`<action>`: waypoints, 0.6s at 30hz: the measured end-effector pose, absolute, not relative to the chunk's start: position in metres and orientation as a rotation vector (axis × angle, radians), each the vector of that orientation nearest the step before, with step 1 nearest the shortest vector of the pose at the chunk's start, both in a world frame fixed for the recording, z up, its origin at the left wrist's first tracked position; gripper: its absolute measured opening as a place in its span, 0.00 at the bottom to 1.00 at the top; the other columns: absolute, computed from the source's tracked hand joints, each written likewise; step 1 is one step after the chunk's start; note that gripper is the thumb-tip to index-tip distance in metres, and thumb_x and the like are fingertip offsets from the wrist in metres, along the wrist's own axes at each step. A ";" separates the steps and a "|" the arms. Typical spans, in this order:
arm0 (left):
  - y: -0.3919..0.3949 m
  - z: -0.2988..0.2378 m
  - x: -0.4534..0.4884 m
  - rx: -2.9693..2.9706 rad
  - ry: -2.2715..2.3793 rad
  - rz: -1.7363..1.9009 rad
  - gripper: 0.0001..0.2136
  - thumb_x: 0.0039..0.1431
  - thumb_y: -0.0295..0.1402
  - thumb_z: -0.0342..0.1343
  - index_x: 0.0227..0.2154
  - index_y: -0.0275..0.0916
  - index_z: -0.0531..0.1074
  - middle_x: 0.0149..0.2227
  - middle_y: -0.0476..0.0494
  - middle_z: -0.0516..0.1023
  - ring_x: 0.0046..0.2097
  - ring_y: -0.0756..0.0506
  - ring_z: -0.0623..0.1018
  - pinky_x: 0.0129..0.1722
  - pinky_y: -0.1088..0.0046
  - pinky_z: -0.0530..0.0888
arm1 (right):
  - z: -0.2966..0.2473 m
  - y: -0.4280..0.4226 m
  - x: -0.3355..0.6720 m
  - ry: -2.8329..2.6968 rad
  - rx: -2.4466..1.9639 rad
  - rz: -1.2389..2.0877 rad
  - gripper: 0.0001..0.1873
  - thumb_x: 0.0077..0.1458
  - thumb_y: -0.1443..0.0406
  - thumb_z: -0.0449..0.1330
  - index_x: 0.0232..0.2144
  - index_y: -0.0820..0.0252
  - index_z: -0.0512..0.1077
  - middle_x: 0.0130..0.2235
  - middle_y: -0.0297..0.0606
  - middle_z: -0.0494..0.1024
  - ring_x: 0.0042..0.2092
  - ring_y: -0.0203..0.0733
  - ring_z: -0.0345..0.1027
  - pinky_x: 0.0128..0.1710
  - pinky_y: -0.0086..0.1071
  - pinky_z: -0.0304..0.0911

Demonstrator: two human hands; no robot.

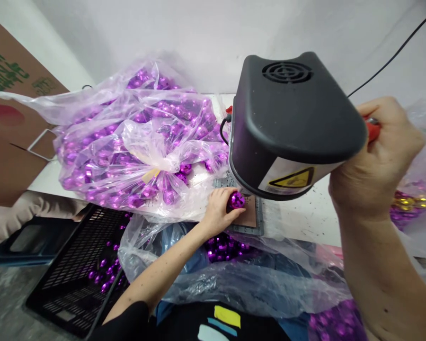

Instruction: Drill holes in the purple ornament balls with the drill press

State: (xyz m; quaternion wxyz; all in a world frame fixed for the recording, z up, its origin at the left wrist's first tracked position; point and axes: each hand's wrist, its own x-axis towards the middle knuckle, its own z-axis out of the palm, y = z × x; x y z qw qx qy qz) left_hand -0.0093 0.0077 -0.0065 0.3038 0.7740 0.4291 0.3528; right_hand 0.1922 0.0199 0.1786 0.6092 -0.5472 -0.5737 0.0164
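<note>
My left hand (218, 210) grips a shiny purple faceted ball (236, 200) and holds it on a small brown pad (251, 213) under a black machine head (291, 125). My right hand (374, 158) is raised at the right side of the machine, fingers wrapped round a red handle (373, 129). The machine head has a vent grille on top and a yellow warning label on its front. Its underside and the point where the ball meets it are hidden.
A big clear plastic bag (135, 142) full of purple balls lies on the white table (305, 218) to the left. Another open bag (227, 272) with purple balls sits on my lap. A black crate (78, 270) holds loose balls at the lower left. A cardboard box (10, 109) stands far left.
</note>
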 end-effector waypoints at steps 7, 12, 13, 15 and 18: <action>0.003 -0.014 -0.002 2.043 1.143 0.871 0.23 0.58 0.37 0.64 0.55 0.41 0.67 0.54 0.38 0.76 0.58 0.36 0.72 0.63 0.52 0.61 | 0.177 0.020 0.190 -1.300 -1.240 0.028 0.20 0.58 0.55 0.60 0.29 0.69 0.67 0.27 0.31 0.62 0.31 0.18 0.54 0.27 0.15 0.47; 0.001 -0.015 -0.005 1.981 1.103 0.832 0.23 0.60 0.38 0.62 0.56 0.41 0.66 0.56 0.38 0.74 0.62 0.36 0.69 0.70 0.46 0.46 | 0.176 0.022 0.191 -1.277 -1.227 0.055 0.18 0.57 0.56 0.61 0.30 0.69 0.67 0.28 0.32 0.62 0.31 0.18 0.56 0.27 0.16 0.49; 0.001 -0.014 -0.005 1.977 1.091 0.825 0.22 0.60 0.39 0.61 0.56 0.41 0.66 0.56 0.37 0.74 0.62 0.36 0.69 0.70 0.45 0.45 | 0.176 0.022 0.191 -1.280 -1.226 0.056 0.18 0.57 0.56 0.61 0.30 0.69 0.67 0.28 0.32 0.62 0.31 0.18 0.56 0.28 0.16 0.49; 0.001 -0.014 -0.006 1.969 1.072 0.813 0.21 0.61 0.40 0.60 0.55 0.42 0.67 0.56 0.37 0.74 0.62 0.36 0.68 0.70 0.44 0.44 | 0.174 0.019 0.192 -1.306 -1.229 0.034 0.18 0.58 0.56 0.61 0.30 0.68 0.68 0.27 0.32 0.63 0.32 0.18 0.55 0.30 0.17 0.49; 0.002 -0.014 -0.005 1.951 1.064 0.807 0.21 0.61 0.40 0.60 0.56 0.43 0.67 0.56 0.36 0.73 0.62 0.35 0.67 0.70 0.42 0.44 | 0.169 0.006 0.192 -1.384 -1.253 -0.158 0.16 0.61 0.56 0.57 0.33 0.66 0.71 0.29 0.33 0.66 0.33 0.19 0.57 0.32 0.19 0.53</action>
